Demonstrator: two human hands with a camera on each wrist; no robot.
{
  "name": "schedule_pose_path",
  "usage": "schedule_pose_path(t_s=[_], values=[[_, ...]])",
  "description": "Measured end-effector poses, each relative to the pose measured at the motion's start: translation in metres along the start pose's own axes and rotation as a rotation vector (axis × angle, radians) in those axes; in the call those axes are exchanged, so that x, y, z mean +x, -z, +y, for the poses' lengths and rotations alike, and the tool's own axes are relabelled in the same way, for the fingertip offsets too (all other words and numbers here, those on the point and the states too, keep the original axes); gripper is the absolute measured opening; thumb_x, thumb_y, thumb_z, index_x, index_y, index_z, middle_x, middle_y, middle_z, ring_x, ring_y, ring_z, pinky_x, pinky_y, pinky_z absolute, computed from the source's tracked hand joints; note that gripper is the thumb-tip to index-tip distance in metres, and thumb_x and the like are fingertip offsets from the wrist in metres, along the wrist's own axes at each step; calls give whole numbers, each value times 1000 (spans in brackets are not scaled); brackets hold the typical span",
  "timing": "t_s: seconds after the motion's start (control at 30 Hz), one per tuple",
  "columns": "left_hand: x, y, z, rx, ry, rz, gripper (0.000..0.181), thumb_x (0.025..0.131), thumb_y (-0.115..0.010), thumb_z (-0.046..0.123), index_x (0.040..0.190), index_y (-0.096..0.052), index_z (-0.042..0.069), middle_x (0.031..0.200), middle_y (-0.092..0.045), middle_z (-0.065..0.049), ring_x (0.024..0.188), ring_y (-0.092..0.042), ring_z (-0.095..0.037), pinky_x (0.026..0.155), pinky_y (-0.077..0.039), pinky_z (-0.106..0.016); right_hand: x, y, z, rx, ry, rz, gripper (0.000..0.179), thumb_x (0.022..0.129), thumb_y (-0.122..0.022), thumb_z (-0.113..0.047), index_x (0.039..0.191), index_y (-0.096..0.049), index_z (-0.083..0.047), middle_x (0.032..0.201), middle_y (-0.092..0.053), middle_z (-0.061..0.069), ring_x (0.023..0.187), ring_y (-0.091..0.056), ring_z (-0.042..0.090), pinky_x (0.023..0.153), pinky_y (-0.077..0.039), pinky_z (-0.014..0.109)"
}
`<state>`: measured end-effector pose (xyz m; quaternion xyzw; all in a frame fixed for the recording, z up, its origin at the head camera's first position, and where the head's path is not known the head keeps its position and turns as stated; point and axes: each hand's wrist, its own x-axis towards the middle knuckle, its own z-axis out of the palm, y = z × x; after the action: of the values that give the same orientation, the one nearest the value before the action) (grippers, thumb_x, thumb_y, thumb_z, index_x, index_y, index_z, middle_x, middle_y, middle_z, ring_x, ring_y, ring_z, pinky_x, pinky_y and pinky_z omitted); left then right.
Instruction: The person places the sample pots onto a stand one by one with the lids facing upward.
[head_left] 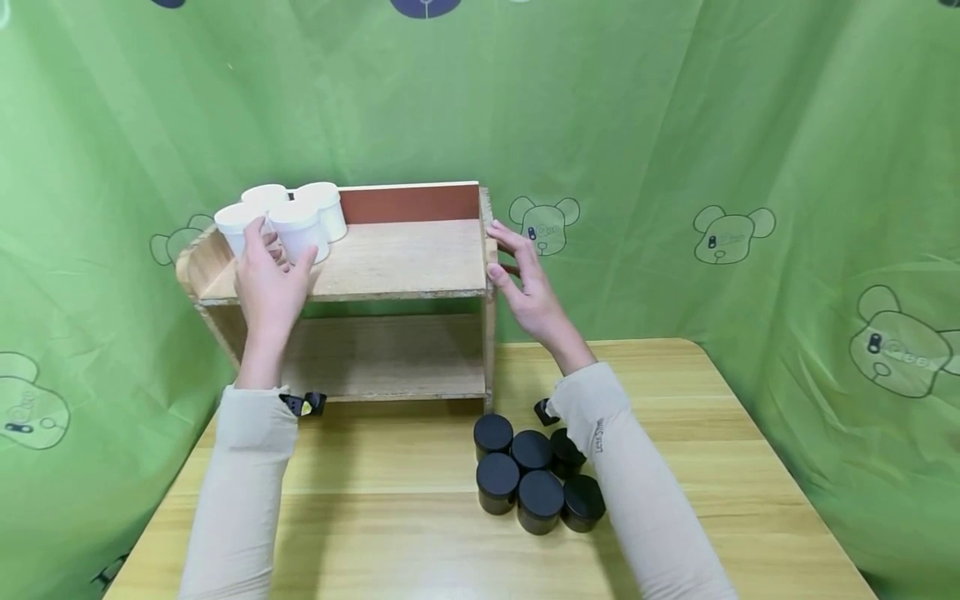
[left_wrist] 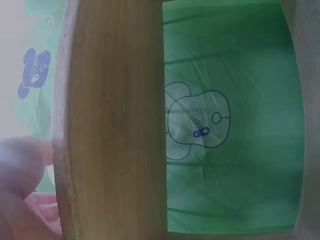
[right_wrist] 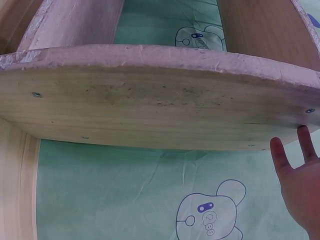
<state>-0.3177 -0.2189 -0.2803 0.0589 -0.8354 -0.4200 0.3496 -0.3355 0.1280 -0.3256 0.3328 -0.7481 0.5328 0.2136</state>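
Observation:
A two-tier wooden shelf (head_left: 405, 258) stands on the table. Several white round tubs (head_left: 321, 200) are grouped at the left end of its upper board. My left hand (head_left: 270, 287) is at the front of this group, holding the nearest white tub (head_left: 298, 223) with its thumb against the front and fingers at the left side. In the left wrist view, the shelf edge partly hides the left hand (left_wrist: 25, 185). My right hand (head_left: 528, 287) rests its extended fingers on the outer face of the shelf's right side panel (right_wrist: 165, 100).
Several black round jars (head_left: 540, 496) stand together on the wooden table (head_left: 405, 533), right of the shelf's front and beside the right forearm. Green cloth (head_left: 622, 108) with bear drawings hangs behind and at both sides.

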Motion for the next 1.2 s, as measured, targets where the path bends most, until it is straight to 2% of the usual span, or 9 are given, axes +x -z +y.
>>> schedule_pose_path(t_s=[0.17, 0.4, 0.53, 0.73, 0.9, 1.07, 1.2], values=[[-7, 3, 0, -22, 9, 5, 80, 92, -79, 29, 158, -37, 11, 148, -58, -16, 126, -63, -31, 103, -57, -40, 0, -1, -1, 3, 1, 4, 50, 108, -50, -11, 157, -37, -15, 169, -27, 8, 147, -39, 32, 118, -39, 59], [-14, 7, 3, -59, 6, 20, 75, 93, -79, 26, 155, -41, 10, 148, -58, -11, 125, -62, -27, 100, -58, -34, 1, -2, -13, 12, 0, 0, 50, 108, -48, -5, 156, -34, -2, 168, -23, 20, 147, -36, 42, 118, -37, 63], [-20, 9, 5, -103, -14, 51, 69, 93, -79, 23, 152, -46, 10, 145, -61, -12, 121, -64, -26, 97, -59, -32, 2, -2, -11, -6, -9, -10, 50, 108, -48, -6, 156, -34, -4, 169, -23, 19, 147, -37, 40, 119, -37, 59], [-34, 6, 4, -160, -82, 98, 61, 93, -78, 22, 147, -53, 11, 137, -64, -11, 114, -66, -25, 91, -61, -27, 2, 3, -3, -74, -4, -22, 52, 108, -51, -12, 157, -37, -17, 169, -27, 4, 147, -40, 32, 120, -38, 53], [-48, 0, 3, -217, -152, 155, 52, 93, -78, 21, 140, -60, 10, 130, -66, -10, 106, -67, -25, 86, -60, -23, 2, 8, -1, -150, 14, -38, 51, 108, -52, -21, 157, -37, -21, 169, -28, 2, 147, -40, 30, 121, -37, 52], [-65, -7, 0, -253, -247, 210, 44, 93, -79, 18, 133, -66, 5, 124, -67, -13, 103, -68, -27, 88, -62, -35, 3, 11, -2, -192, 30, -63, 51, 108, -52, -25, 157, -37, -22, 169, -28, 1, 149, -38, 28, 121, -37, 56], [-81, -15, -2, -242, -308, 206, 42, 92, -80, 18, 128, -67, 2, 120, -68, -16, 101, -68, -31, 86, -62, -43, 4, 15, -3, -212, 36, -79, 51, 108, -54, -25, 156, -38, -22, 169, -29, 0, 149, -40, 28, 122, -36, 54]])
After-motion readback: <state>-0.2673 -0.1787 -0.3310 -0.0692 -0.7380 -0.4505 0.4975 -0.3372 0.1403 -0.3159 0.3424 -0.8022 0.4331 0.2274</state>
